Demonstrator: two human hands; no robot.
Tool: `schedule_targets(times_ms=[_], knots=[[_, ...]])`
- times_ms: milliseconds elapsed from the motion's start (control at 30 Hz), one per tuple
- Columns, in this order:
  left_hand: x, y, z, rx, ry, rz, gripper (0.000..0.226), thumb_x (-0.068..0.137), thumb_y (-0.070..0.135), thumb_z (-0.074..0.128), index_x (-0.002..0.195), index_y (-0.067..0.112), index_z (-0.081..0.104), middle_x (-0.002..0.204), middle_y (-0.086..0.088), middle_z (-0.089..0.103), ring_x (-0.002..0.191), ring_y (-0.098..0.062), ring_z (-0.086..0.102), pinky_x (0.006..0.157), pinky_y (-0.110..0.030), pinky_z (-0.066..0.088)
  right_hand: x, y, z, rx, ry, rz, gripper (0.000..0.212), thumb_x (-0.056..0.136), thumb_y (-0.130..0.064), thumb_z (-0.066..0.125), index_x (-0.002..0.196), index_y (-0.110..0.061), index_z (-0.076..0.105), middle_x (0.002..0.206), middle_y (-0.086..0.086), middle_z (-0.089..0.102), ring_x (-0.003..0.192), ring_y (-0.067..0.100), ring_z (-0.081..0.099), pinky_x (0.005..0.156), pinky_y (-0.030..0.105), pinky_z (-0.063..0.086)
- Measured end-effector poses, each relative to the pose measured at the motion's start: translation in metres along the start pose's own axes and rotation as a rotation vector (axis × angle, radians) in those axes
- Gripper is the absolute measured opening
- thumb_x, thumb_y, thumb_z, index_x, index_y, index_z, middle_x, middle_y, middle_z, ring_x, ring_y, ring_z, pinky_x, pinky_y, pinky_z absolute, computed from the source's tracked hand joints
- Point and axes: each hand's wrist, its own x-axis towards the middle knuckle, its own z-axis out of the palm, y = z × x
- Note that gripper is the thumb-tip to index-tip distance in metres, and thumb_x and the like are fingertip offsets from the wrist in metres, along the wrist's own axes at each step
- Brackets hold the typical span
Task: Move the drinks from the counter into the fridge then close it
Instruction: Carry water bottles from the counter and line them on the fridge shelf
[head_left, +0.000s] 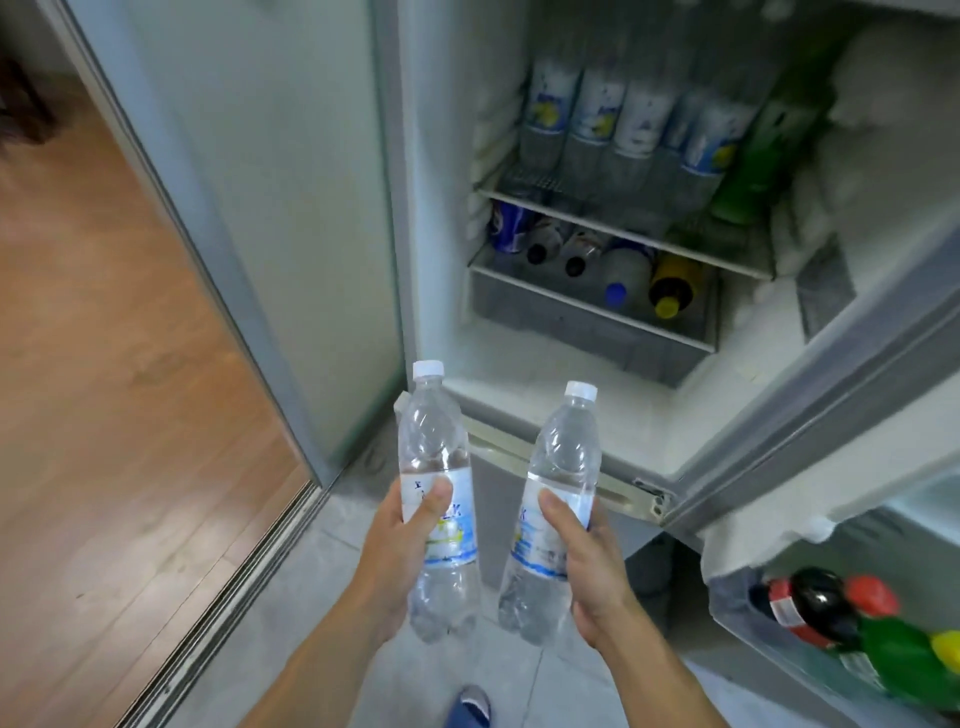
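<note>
I stand in front of the open fridge (447, 291). My left hand (400, 551) grips a clear water bottle (434, 447) with a white cap and blue-white label. A second, matching water bottle (558, 467) is gripped by my right hand (592, 566). Both bottles are upright, side by side, below and in front of the fridge opening. Inside, several labelled water bottles (597, 109) and a green bottle (748, 176) stand on the upper wire shelf (613, 234). Several bottles and a blue can (509, 226) lie in the drawer (587, 322) beneath.
The fridge door (831, 395) swings open to the right; its lower rack holds a cola bottle (815, 603) and a green bottle (909, 665). A sliding door frame (223, 291) and wooden floor (104, 364) are at left. Grey tiles (322, 582) and a blue slipper (470, 709) lie below.
</note>
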Motion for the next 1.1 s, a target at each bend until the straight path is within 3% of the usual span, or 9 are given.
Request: schedule_targets(times_ms=[200,367,433,533,700,833,933,1000,1100], knots=[[0.055,0.032,0.043,0.028,-0.096,-0.019,0.066,0.058,0.059,0.075,0.115,0.028,0.066,0.104,-0.009,0.075,0.093,-0.027,0.073,0.084,-0.046,0.057,0.045,-0.037,-0.014,0.11,0.115,-0.064,0.038,0.071,-0.037,0.076,0.106,-0.024,0.064,0.09,-0.001,0.078,0.077,0.016,0.075,0.054,0.022,0.056],[0.09,0.053,0.071,-0.04,-0.169,-0.083,0.066,0.059,0.045,0.086,0.117,0.018,0.067,0.098,-0.012,0.074,0.084,-0.027,0.072,0.072,-0.041,0.056,0.078,-0.06,-0.029,0.113,0.183,-0.134,0.033,0.08,-0.026,0.076,0.11,-0.027,0.064,0.1,0.003,0.076,0.086,0.02,0.075,0.069,0.036,0.061],[0.105,0.065,0.081,-0.057,-0.189,-0.089,0.069,0.052,0.044,0.086,0.113,0.017,0.068,0.096,-0.014,0.074,0.08,-0.028,0.073,0.065,-0.039,0.057,0.089,-0.071,-0.03,0.121,0.206,-0.168,0.037,0.075,-0.031,0.077,0.11,-0.028,0.065,0.102,0.003,0.076,0.089,0.021,0.074,0.073,0.041,0.061],[0.129,0.092,0.098,-0.048,-0.226,-0.047,0.062,0.055,0.044,0.082,0.109,0.016,0.069,0.089,-0.015,0.073,0.073,-0.03,0.072,0.061,-0.04,0.057,0.106,-0.095,-0.024,0.098,0.256,-0.237,0.049,0.063,-0.044,0.078,0.108,-0.031,0.065,0.103,0.0,0.075,0.09,0.017,0.074,0.069,0.035,0.06],[0.171,0.153,0.134,0.066,-0.327,0.192,0.032,0.068,0.044,0.077,0.098,0.034,0.072,0.097,-0.006,0.076,0.084,-0.023,0.074,0.066,-0.036,0.058,0.143,-0.158,-0.008,0.058,0.372,-0.423,0.047,0.061,-0.05,0.077,0.104,-0.034,0.066,0.103,-0.005,0.075,0.098,0.017,0.072,0.088,0.042,0.058],[0.212,0.206,0.162,0.216,-0.287,0.434,0.042,0.072,0.044,0.077,0.109,0.031,0.062,0.096,0.004,0.076,0.088,-0.017,0.074,0.07,-0.035,0.059,0.177,-0.22,0.012,0.086,0.402,-0.573,0.049,0.061,-0.05,0.079,0.106,-0.037,0.065,0.106,-0.011,0.074,0.099,0.009,0.071,0.088,0.035,0.056],[0.245,0.241,0.185,0.256,-0.19,0.585,0.043,0.082,0.032,0.077,0.118,0.029,0.053,0.096,0.01,0.071,0.085,-0.013,0.072,0.063,-0.029,0.059,0.207,-0.261,0.027,0.096,0.396,-0.634,0.059,0.07,-0.042,0.081,0.123,-0.028,0.06,0.114,-0.007,0.071,0.101,0.008,0.07,0.088,0.032,0.057],[0.266,0.26,0.196,0.264,-0.159,0.674,0.042,0.083,0.024,0.076,0.116,0.026,0.051,0.103,0.006,0.069,0.092,-0.012,0.069,0.073,-0.03,0.058,0.227,-0.279,0.034,0.079,0.379,-0.675,0.05,0.079,-0.029,0.081,0.123,-0.024,0.059,0.113,-0.004,0.07,0.101,0.009,0.069,0.089,0.033,0.058],[0.297,0.278,0.207,0.279,-0.176,0.736,0.053,0.084,0.019,0.075,0.128,0.012,0.048,0.122,-0.008,0.064,0.109,-0.02,0.065,0.092,-0.041,0.056,0.254,-0.295,0.042,0.024,0.374,-0.702,0.04,0.082,-0.022,0.08,0.113,-0.032,0.056,0.104,-0.013,0.067,0.088,-0.006,0.068,0.072,0.016,0.056]])
